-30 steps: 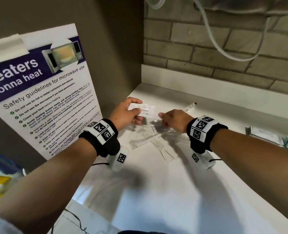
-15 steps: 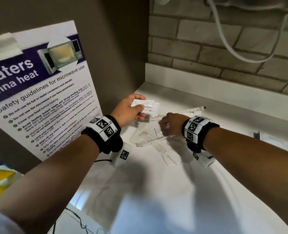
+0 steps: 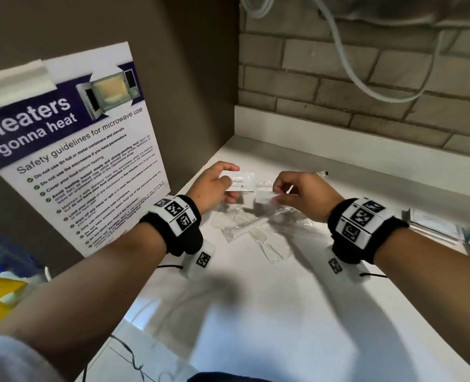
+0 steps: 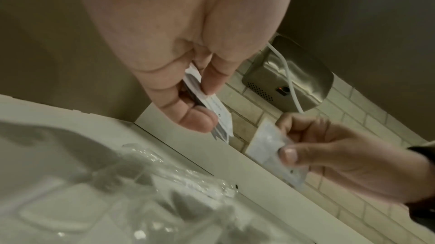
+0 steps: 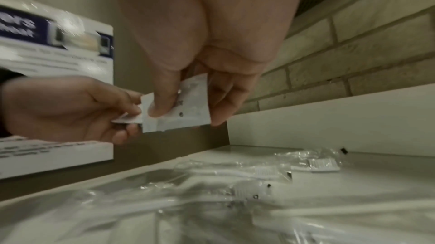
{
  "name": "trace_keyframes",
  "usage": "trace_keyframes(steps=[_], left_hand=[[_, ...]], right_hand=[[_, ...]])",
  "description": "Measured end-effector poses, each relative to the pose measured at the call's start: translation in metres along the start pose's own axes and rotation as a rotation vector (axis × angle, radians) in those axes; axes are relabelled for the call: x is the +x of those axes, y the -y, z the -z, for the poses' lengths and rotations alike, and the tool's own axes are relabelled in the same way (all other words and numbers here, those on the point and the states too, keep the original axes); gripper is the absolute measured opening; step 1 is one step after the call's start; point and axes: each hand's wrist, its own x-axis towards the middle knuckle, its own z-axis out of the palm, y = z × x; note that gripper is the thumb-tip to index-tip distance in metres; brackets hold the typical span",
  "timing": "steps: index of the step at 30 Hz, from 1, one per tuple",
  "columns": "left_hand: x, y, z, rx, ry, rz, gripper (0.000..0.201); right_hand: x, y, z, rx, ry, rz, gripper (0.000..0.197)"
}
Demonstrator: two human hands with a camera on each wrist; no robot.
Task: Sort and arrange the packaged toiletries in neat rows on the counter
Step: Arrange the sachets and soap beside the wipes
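Head view: the left hand (image 3: 213, 186) pinches a white toothpaste sachet (image 3: 240, 181) by its left end, thumb on top, fingers curled beneath; the printed word is half covered by the thumb.
Head view, right side: the right hand (image 3: 301, 195) is seen from the back, fingers curled; what it holds is mostly hidden behind the knuckles.
Head view, counter: on the white counter (image 3: 256, 299) below both hands lie clear wrapped toothbrushes (image 3: 245, 227) and a wrapped comb (image 3: 261, 239); more packets (image 3: 432, 224), blurred, lie at the far right edge, and a microwave poster (image 3: 71, 150) stands on the left wall.
Left wrist view: shows that the left hand holds several thin sachets stacked edge-on (image 4: 212, 110); the right hand (image 4: 329, 156) pinches a second sachet (image 4: 270, 147) between thumb and fingers, just beside the stack, whether touching cannot be told.
Left wrist view, above: a steel wall unit (image 4: 289, 78) with a white cable on the brick wall.
Right wrist view: the second sachet shows its face, thumb pressed on it, overlapping the left hand's stack; toothbrush heads show through the wrappers (image 5: 266, 171); the near plastic is blurred.
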Motion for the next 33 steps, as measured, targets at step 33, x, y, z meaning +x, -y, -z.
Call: trace_keyframes(steps=[33], left_hand=[[-0.131, 0.012, -0.177, 1.248, 0.735, -0.308, 0.026]], right_hand=[[-0.213, -0.017, -0.029, -0.434, 0.173, -0.344, 0.024]])
